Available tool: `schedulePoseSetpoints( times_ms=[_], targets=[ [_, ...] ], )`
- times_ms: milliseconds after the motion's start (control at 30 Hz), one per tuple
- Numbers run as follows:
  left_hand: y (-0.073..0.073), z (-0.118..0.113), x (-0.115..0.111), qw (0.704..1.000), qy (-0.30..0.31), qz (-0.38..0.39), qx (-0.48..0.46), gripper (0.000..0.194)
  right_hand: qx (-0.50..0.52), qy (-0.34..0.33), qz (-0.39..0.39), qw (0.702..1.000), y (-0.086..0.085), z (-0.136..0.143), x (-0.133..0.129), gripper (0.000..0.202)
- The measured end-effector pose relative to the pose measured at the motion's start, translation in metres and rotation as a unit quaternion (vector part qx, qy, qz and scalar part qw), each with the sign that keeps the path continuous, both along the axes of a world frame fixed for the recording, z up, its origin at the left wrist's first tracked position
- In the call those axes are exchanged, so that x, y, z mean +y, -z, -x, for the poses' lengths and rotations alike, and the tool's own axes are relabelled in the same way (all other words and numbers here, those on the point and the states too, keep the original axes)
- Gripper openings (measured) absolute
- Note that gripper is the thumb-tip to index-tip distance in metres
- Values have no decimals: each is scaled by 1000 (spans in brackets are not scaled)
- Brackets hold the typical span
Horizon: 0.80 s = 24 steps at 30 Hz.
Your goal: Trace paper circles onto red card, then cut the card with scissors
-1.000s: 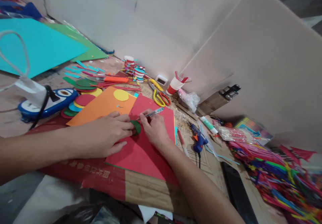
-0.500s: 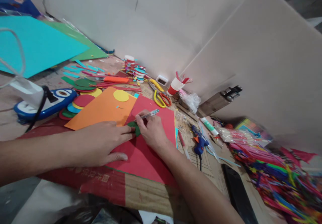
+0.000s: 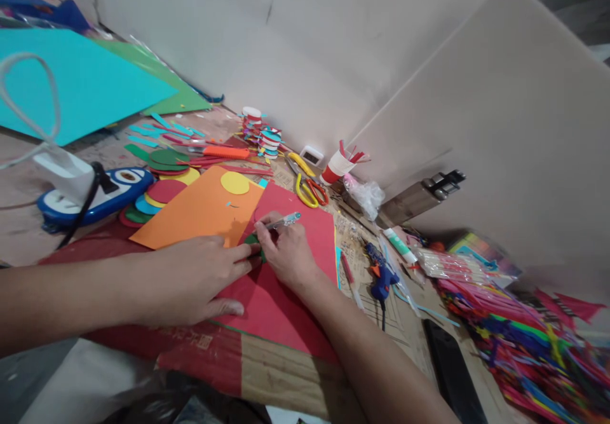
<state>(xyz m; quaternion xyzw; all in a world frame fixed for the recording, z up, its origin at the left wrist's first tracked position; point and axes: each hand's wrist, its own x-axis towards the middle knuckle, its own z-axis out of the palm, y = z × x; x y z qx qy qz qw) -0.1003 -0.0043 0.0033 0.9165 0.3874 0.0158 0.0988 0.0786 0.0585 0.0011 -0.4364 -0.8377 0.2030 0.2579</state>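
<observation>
While your left hand [image 3: 200, 274] lies palm down, fingers reaching onto the green disc [image 3: 250, 239] and gripping nothing, thumb out over the red sheet [image 3: 281, 313], your right hand [image 3: 288, 252] is bent in a writing pinch around the pen [image 3: 286, 219], tip hidden. Disc sits on the red sheet near the orange sheet [image 3: 185, 220], mostly covered by your fingers. Vs a second ago, your pen hand has come in left, close to your left fingertips, left thumb is spread wider, and less green shows.
</observation>
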Motion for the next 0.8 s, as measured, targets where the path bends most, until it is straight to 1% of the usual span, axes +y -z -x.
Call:
schedulePoseSetpoints(
  times_ms=[100, 233, 467, 600, 667, 800],
  targets=[
    [2, 0, 0, 1000, -1, -11, -18, 50, -8, -4, -3, 1000, 0, 2, -2, 21],
    [3, 0, 1, 1000, 3, -14, -27, 49, -18, -16, 0, 1000, -1, 4, -5, 20],
    [0, -1, 1, 999, -3, -6, -34, 43, -11, -38, 17, 999, -3, 6, -8, 20],
    [0, -1, 1, 1000, 0, -4, -21, 45, 6, -34, 32, 999, -4, 7, -7, 19],
    [0, 0, 1, 999, 5, -11, -31, 47, 30, -25, 34, 999, -5, 5, -4, 19],
    [1, 4, 5, 997, 18, -36, -64, 52, 101, 20, 30, 994, -8, -5, -1, 25]
  ],
)
